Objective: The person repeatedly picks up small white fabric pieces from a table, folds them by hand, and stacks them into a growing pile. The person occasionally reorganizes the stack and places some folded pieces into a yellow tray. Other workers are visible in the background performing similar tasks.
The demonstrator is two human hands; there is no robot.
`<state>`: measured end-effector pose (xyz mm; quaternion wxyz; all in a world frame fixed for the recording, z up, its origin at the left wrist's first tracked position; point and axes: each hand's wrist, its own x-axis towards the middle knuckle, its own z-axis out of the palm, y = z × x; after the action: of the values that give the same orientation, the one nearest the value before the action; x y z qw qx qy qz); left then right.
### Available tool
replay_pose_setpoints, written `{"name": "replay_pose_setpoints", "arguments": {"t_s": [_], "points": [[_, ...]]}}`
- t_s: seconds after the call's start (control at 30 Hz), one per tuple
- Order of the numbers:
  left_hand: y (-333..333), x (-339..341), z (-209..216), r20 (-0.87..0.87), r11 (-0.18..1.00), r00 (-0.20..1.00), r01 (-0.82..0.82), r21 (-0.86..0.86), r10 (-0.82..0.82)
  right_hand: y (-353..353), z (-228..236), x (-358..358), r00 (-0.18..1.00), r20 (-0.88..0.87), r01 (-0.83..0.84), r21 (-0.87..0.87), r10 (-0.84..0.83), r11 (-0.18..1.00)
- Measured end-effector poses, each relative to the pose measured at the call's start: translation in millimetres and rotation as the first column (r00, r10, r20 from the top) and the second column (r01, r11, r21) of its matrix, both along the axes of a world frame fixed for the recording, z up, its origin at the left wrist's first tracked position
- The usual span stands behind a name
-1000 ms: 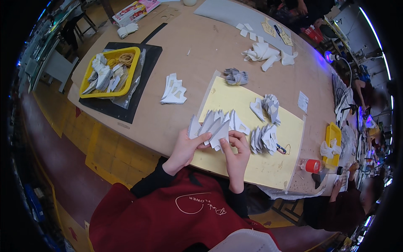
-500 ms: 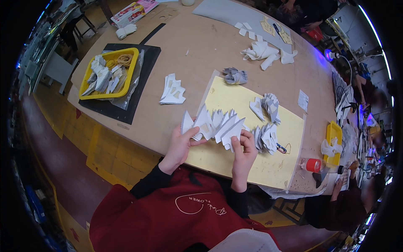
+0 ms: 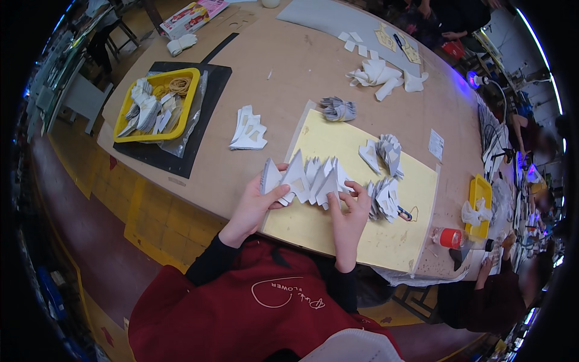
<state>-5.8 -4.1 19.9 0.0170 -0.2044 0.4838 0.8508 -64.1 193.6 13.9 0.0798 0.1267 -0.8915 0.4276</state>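
A fanned row of white, pointed cut pieces (image 3: 297,177), with grey edges, spreads between my hands above the table's near edge. Its left end is gripped by my left hand (image 3: 252,204), thumb in front and fingers behind. My right hand (image 3: 351,216) pinches the right end, thumb on the front piece and fingers bent partly out of sight. Just right of it, a bundle of similar pieces (image 3: 383,198) lies on the yellow sheet (image 3: 398,244). Farther back are another bundle (image 3: 389,155) and a grey banded bundle (image 3: 338,110).
At left, a yellow tray (image 3: 194,96) with pieces and rubber bands stands on a black board (image 3: 211,120). A loose white stack (image 3: 247,129) lies ahead of my left hand. Crumpled white material (image 3: 374,73) is farther back. A red-labelled bottle (image 3: 449,237) lies at right.
My right hand has shifted slightly left along the fan, its fingers now more raised. The pieces at the right end have been drawn closer together. My left hand stays nearly in place.
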Motion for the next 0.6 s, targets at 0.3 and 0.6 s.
{"name": "replay_pose_setpoints", "arguments": {"t_s": [0.3,0.6], "points": [[10.1,-1.2,-2.5,-0.036,0.991,0.991,0.128,-0.037,-0.13,-9.3,17.8,9.6,0.993,0.023,-0.11,-0.206,0.117,0.972],[13.2,1.7,4.5,-0.071,0.985,0.986,0.154,0.077,-0.148,-10.3,12.8,11.7,0.996,0.054,-0.052,-0.291,0.071,0.955]]}}
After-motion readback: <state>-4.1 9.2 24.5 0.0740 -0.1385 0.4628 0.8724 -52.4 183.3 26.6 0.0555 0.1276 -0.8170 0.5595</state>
